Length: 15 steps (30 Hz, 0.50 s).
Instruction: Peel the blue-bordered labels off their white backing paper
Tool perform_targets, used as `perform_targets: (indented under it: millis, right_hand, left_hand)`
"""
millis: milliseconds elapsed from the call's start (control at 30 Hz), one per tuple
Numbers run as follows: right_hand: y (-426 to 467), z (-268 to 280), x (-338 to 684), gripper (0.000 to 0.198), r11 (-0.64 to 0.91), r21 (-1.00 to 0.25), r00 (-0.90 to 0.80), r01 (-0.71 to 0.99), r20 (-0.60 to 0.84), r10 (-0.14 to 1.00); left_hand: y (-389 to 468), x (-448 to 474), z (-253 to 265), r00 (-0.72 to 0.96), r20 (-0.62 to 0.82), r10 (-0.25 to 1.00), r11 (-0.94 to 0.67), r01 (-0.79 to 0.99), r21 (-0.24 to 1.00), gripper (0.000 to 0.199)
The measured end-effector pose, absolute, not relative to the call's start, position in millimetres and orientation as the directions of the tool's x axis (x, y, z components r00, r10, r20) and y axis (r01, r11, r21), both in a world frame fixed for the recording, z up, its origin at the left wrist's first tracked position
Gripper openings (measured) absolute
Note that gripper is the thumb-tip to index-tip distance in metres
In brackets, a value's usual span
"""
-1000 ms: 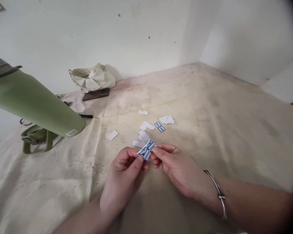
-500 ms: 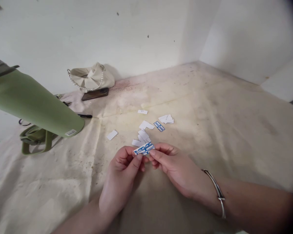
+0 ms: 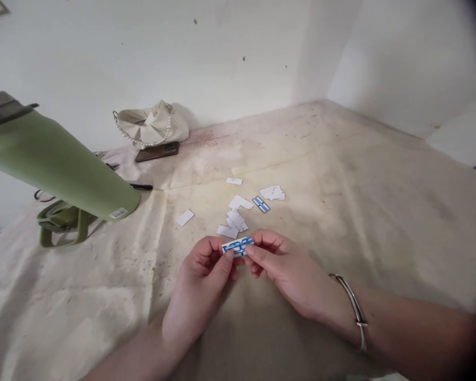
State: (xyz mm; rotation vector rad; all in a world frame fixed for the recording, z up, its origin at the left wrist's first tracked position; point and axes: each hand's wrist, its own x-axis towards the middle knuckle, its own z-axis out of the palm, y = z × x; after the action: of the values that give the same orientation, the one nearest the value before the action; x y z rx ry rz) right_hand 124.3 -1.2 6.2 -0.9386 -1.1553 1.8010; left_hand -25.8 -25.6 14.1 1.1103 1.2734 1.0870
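Note:
A small white paper piece with blue printed outlines (image 3: 238, 245) is pinched at both ends, just above the table. My left hand (image 3: 200, 283) grips its left end between thumb and fingers. At the right end, my right hand (image 3: 287, 270) is closed on it, with a silver bangle (image 3: 355, 307) on the wrist. Beyond the fingers lies a loose heap of white paper pieces (image 3: 235, 218). A blue-outlined piece (image 3: 261, 204) rests beside a small overlapping group of white pieces (image 3: 273, 192). Single white slips lie apart, one to the left (image 3: 185, 217) and one farther back (image 3: 234, 181).
A large green tumbler (image 3: 67, 164) stands at the left, a green strapped lid (image 3: 63, 225) near its base. Behind are a black pen (image 3: 143, 187), a phone (image 3: 157, 152) and a cream bag with a pearl strap (image 3: 154, 124) against the wall. A creased cloth (image 3: 381, 211) covers the table.
The held paper piece has been turned slightly, from tilted up at the right to nearly level. Both hands keep their hold. The whole view has shifted a little.

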Motion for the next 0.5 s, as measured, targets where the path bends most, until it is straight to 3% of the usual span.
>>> perform_targets:
  millis: [100,200,367,500]
  right_hand:
    - [-2,9,126,0.018,-0.235,-0.967,-0.408,-0.101,-0.175,0.896]
    - [-4,11,129,0.014,-0.15,-0.989,-0.393,0.012,-0.143,0.908]
    - [-9,17,136,0.04,0.188,-0.965,-0.366,0.182,0.112,0.924]
    - [-8,22,141,0.031,0.389,-0.89,-0.448,0.237,0.255,0.857]
  left_hand:
    - [-26,-27,13,0.014,-0.161,0.987,0.161,0.03,0.987,0.008]
    - [-26,-28,14,0.054,-0.193,0.98,0.196,-0.058,0.979,0.009]
    - [-25,-29,20,0.167,-0.296,0.94,0.334,-0.298,0.894,0.011]
    - [-24,-30,21,0.249,-0.347,0.904,0.419,-0.356,0.836,0.01]
